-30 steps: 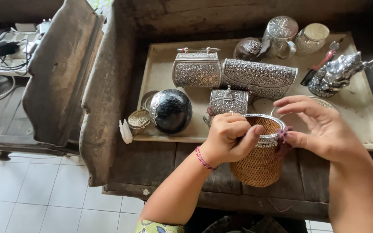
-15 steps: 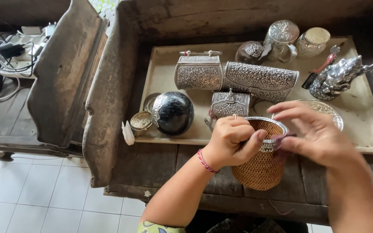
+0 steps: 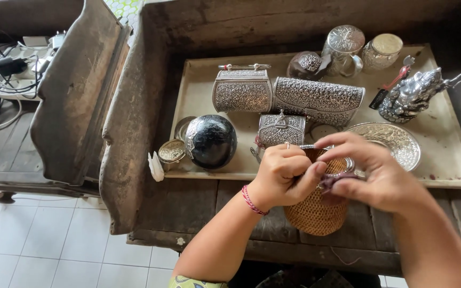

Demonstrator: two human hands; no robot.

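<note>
Two bare hands are meeting over a small woven basket [image 3: 316, 213] with a silver rim, which is standing on a dark wooden surface [image 3: 198, 202] close to the person. The left hand [image 3: 284, 176] is curling into a loose fist, its fingertips pinching the basket's rim. The right hand [image 3: 380, 173] is arching over the rim from the other side, thumb and fingers pinched together on it, with a small dark piece between them that is too blurred to identify. A red cord is circling the left wrist.

Just beyond the hands, a pale tray [image 3: 454, 160] is holding ornate silverware: a small purse [image 3: 281, 129] touching distance behind the left hand, an engraved plate [image 3: 390, 141] behind the right hand, two larger clutches [image 3: 316, 100] farther back, and a dark shiny sphere [image 3: 211, 141] left of the left hand.
</note>
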